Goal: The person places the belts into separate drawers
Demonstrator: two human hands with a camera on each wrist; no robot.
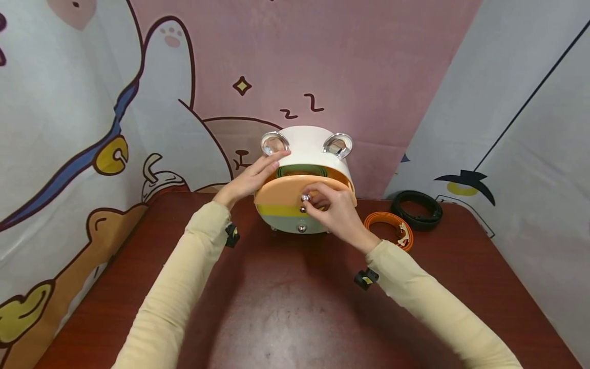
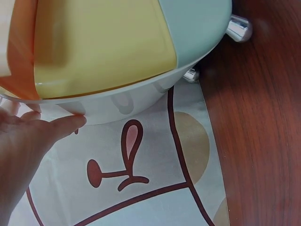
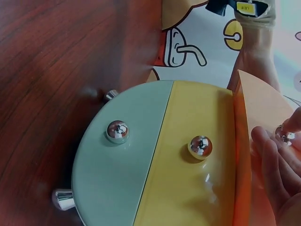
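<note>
A small rounded cabinet with a white top [image 1: 308, 144] and silver ears stands at the back of the table. Its orange top drawer [image 1: 278, 193] is pulled partway out, and a coiled green belt [image 1: 301, 169] shows inside. My right hand [image 1: 335, 211] pinches that drawer's silver knob [image 3: 284, 136] between thumb and fingers. Against the cabinet's left side rests my left hand [image 1: 252, 177], its fingers extended toward the ear; the left wrist view shows its thumb along the white shell. Below, the yellow drawer [image 3: 195, 188] and the green drawer [image 3: 129, 165] are closed.
Right of the cabinet lie a coiled orange belt [image 1: 386, 216] with a pale buckle and, behind it, a coiled black belt [image 1: 423, 223]. A patterned cloth [image 1: 350, 72] hangs close behind the cabinet. The dark red table [image 1: 276, 307] stretches out in front.
</note>
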